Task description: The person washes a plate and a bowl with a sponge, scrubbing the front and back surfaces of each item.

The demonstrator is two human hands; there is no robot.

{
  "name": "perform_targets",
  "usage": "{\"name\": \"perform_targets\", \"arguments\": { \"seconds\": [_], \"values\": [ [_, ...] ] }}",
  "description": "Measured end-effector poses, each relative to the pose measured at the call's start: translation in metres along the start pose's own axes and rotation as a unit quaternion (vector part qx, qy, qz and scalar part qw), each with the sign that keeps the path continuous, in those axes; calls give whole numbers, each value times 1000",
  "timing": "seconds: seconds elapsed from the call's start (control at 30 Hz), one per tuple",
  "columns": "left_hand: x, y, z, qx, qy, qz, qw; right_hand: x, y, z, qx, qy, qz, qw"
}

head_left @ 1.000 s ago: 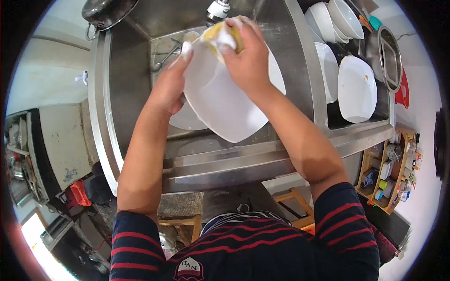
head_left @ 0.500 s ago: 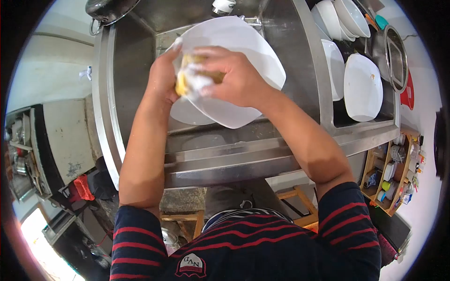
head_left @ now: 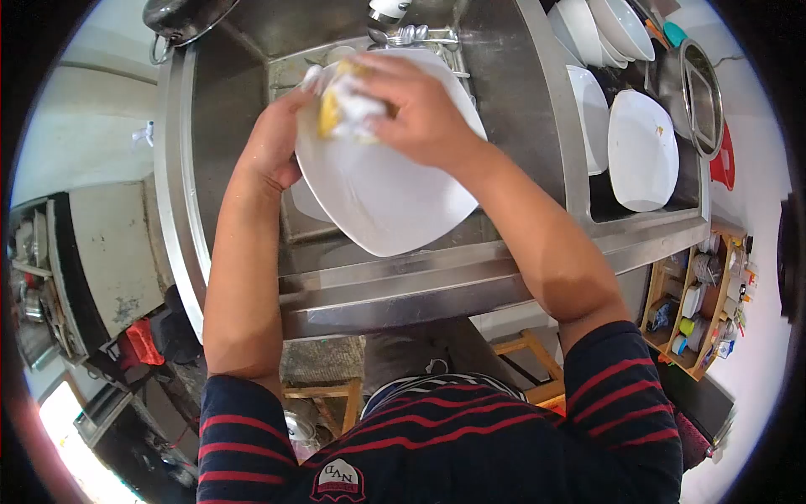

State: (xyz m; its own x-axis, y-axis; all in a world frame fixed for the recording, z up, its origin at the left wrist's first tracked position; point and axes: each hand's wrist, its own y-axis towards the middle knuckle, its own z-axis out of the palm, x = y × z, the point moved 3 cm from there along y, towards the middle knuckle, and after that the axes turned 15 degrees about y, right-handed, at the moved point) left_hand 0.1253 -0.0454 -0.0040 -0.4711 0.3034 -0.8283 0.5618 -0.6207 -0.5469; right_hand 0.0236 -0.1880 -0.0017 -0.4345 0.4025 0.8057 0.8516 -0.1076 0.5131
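A large white squarish plate (head_left: 403,193) is held tilted over the metal sink (head_left: 520,109). My left hand (head_left: 280,139) grips its left edge, with the thumb on the near side and the other fingers partly hidden. In my right hand (head_left: 416,109) is a yellow sponge (head_left: 330,113) covered in white foam, pressed to the upper left of the plate. Motion blurs the sponge and the fingertips. Below the plate, part of another pale dish (head_left: 309,202) shows in the sink. Several spoons and forks (head_left: 411,35) lie at the sink's far end.
White bowls (head_left: 617,29) and white dishes (head_left: 642,151) stand in the right-hand basin, beside a metal strainer or lid (head_left: 703,101). A dark pot (head_left: 185,18) sits at the upper left corner. The sink's metal front edge (head_left: 403,286) runs before my body.
The plate has turned and shifted down and left, uncovering the cutlery behind it. My right hand has moved the sponge slightly up and across the plate. My left hand still grips the edge.
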Motion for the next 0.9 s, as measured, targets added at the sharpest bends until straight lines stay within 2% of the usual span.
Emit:
{"name": "perform_targets", "arguments": {
  "seconds": [0.03,0.07,0.1,0.13,0.2,0.33,0.4,0.53,0.63,0.7,0.77,0.83,0.87,0.9],
  "values": [
    [1,-1,0,9,18,-3,1000,-6,2,-4,1,2,0,1000],
    [0,-3,-1,7,17,-3,1000,-12,3,-11,-36,-54,-6,998],
    [-3,-5,-3,-14,27,-1,1000,-16,4,-20,-73,-111,-13,991],
    [-6,-7,-4,-34,37,1,999,-19,5,-26,-71,-111,-13,991],
    [-13,-10,-9,-51,26,13,998,-25,4,-39,-88,-176,31,980],
    [-19,0,-39,-110,-30,40,993,-21,1,-48,-51,-205,76,975],
    [-21,-1,-48,-127,-65,43,989,-19,-1,-45,30,-149,190,970],
    [-18,5,-52,-173,-70,62,981,-9,-5,-25,53,-126,202,970],
    [-15,6,-51,-223,-108,67,967,6,-8,2,68,-47,179,980],
    [-15,5,-46,-241,-87,71,964,15,-10,21,31,21,115,993],
    [-12,8,-44,-229,-93,71,966,22,-12,29,15,25,88,996],
    [-11,12,-47,-218,-99,69,969,30,-9,32,24,141,106,984],
    [-11,15,-49,-208,-99,67,971,26,-8,30,25,141,106,984],
    [-12,14,-50,-198,-99,65,973,25,-4,27,63,175,55,981]
  ]
}}
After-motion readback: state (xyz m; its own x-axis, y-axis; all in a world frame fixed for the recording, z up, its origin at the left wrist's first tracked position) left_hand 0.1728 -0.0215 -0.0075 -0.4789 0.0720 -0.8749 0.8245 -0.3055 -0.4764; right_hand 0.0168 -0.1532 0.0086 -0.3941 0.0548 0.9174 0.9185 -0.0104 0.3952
